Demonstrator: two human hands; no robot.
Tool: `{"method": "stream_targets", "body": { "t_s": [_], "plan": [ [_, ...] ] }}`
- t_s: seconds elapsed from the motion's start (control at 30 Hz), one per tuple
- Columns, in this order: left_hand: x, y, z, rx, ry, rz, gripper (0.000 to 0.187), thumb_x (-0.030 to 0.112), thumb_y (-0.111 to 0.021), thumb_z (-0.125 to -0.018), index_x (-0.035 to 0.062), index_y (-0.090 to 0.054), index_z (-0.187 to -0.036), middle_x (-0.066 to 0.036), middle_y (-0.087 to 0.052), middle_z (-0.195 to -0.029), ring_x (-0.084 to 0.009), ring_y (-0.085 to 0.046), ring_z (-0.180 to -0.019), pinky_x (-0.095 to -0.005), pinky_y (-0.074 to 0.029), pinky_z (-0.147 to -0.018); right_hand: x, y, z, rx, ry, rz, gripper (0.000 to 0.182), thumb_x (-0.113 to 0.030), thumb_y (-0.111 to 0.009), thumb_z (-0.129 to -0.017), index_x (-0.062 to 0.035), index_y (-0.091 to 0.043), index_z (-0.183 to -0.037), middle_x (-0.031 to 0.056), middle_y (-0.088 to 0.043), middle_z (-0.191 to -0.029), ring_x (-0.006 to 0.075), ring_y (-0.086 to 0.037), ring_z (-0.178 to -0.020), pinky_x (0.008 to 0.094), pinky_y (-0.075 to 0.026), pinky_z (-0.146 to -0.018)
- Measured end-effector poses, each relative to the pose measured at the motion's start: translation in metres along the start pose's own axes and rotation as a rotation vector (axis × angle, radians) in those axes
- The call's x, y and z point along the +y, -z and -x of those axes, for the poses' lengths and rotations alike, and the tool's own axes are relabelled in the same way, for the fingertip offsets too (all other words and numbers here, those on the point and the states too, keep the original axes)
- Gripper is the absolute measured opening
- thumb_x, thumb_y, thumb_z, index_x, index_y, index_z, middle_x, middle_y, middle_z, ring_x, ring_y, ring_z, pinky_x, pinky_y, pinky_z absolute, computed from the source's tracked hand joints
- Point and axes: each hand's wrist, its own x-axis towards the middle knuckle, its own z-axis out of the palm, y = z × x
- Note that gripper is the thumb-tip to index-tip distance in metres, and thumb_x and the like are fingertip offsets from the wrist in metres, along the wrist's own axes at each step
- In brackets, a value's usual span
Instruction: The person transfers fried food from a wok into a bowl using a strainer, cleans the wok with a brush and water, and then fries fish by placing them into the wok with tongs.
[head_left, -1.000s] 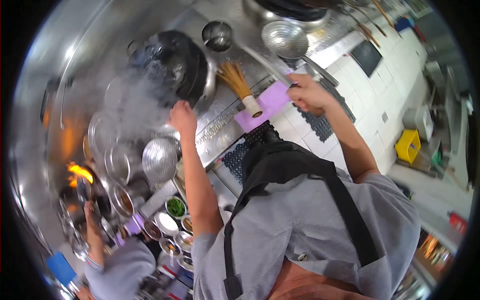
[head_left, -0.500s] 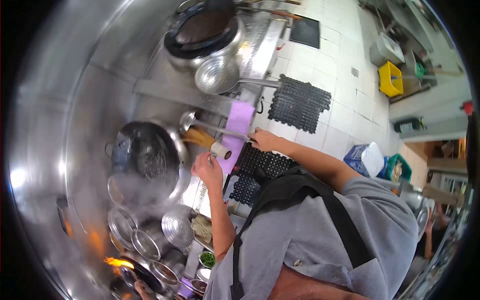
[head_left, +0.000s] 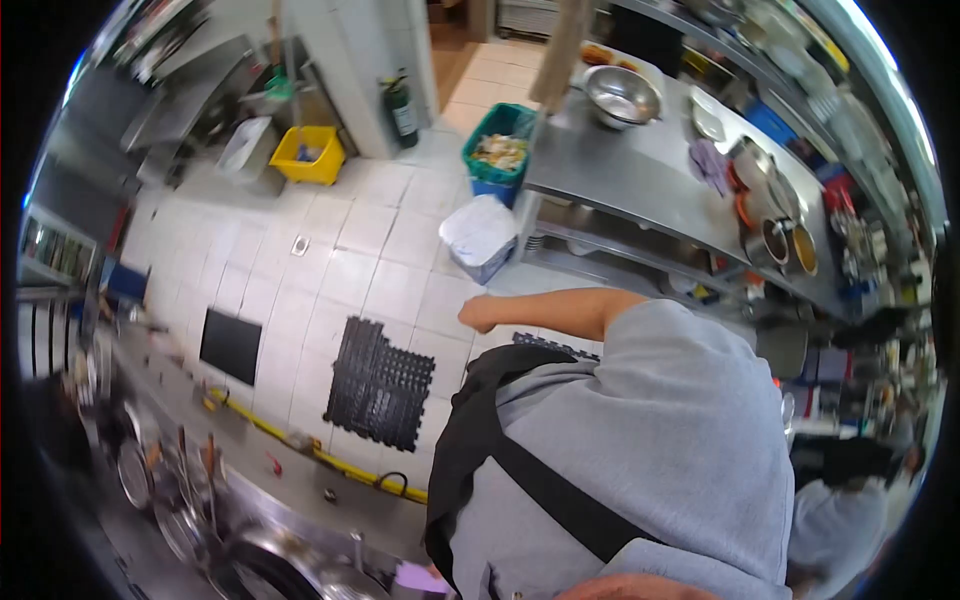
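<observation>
My right hand [head_left: 478, 313] is held out over the tiled floor at the end of my stretched arm. Its fingers look curled closed, nothing sticks out of them, and their inside is hidden. Closest to it is a bin with a white cover [head_left: 480, 232]. My left hand does not show; my body and apron [head_left: 470, 400] block that side. Along the lower edge of the head view, a purple cloth [head_left: 418, 578] lies by the cooking range, next to a partly visible dark wok [head_left: 262, 572].
Ahead stand a green-lined bin [head_left: 487, 180] of scraps and a steel table [head_left: 600, 165] bearing a metal bowl [head_left: 622, 97]. A yellow mop bucket [head_left: 308, 155] and a fire extinguisher [head_left: 398, 110] are farther off. Black mats [head_left: 380, 385] lie on the floor. Another person [head_left: 835, 520] is at right.
The view has swung from the range towards the floor and steel table. My right hand held a ladle's handle before; no ladle shows in it now. My left hand has left the view.
</observation>
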Motion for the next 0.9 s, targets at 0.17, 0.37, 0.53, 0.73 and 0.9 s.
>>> {"method": "stream_targets", "body": {
  "t_s": [0.17,0.37,0.53,0.73,0.9],
  "plan": [
    [0.087,-0.049,-0.070,-0.404,0.074,0.075,0.040,0.028,-0.064,-0.088,-0.0008,-0.060,-0.116,-0.018,-0.065,-0.098,-0.0355,-0.064,-0.090,-0.0386,-0.052,-0.087,0.094,-0.007,0.020,0.014,-0.204,-0.135,0.018,-0.002,-0.064,-0.067,0.0026,-0.073,-0.082,0.0217,-0.071,-0.085,0.0377,-0.070,-0.082,0.0470,-0.055,-0.068],
    [0.168,-0.076,-0.149,-0.574,0.012,0.108,0.039,0.028,-0.063,-0.089,0.0004,-0.059,-0.116,-0.016,-0.065,-0.097,-0.0335,-0.064,-0.089,-0.0387,-0.052,-0.084,0.083,-0.052,-0.012,-0.173,-0.208,-0.320,0.020,-0.009,-0.066,-0.068,0.0027,-0.073,-0.083,0.0234,-0.071,-0.086,0.0380,-0.069,-0.082,0.0477,-0.054,-0.069],
    [0.194,-0.073,-0.205,-0.612,0.027,0.141,0.037,0.027,-0.062,-0.089,0.0015,-0.059,-0.116,-0.015,-0.065,-0.096,-0.0318,-0.065,-0.088,-0.0389,-0.051,-0.081,0.040,-0.051,-0.065,-0.248,-0.071,-0.371,0.025,-0.014,-0.068,-0.068,0.0029,-0.073,-0.086,0.0235,-0.071,-0.089,0.0393,-0.069,-0.085,0.0481,-0.054,-0.073],
    [0.192,-0.072,-0.286,-0.706,0.147,0.094,0.036,0.027,-0.060,-0.090,0.0028,-0.058,-0.117,-0.013,-0.065,-0.095,-0.0297,-0.065,-0.087,-0.0390,-0.051,-0.079,0.013,-0.033,-0.172,-0.246,-0.152,-0.401,0.020,-0.007,-0.063,-0.074,0.0028,-0.071,-0.090,0.0205,-0.071,-0.084,0.0315,-0.071,-0.070,0.0439,-0.055,-0.061],
    [0.196,-0.076,-0.387,-0.796,0.215,0.012,0.035,0.026,-0.059,-0.090,0.0038,-0.057,-0.117,-0.012,-0.065,-0.095,-0.0280,-0.065,-0.087,-0.0392,-0.051,-0.076,-0.003,0.058,-0.213,-0.145,-0.345,-0.711,0.029,0.000,-0.051,-0.076,0.0043,-0.067,-0.100,0.0213,-0.069,-0.077,0.0292,-0.071,-0.063,0.0416,-0.055,-0.049]
  ]
}}
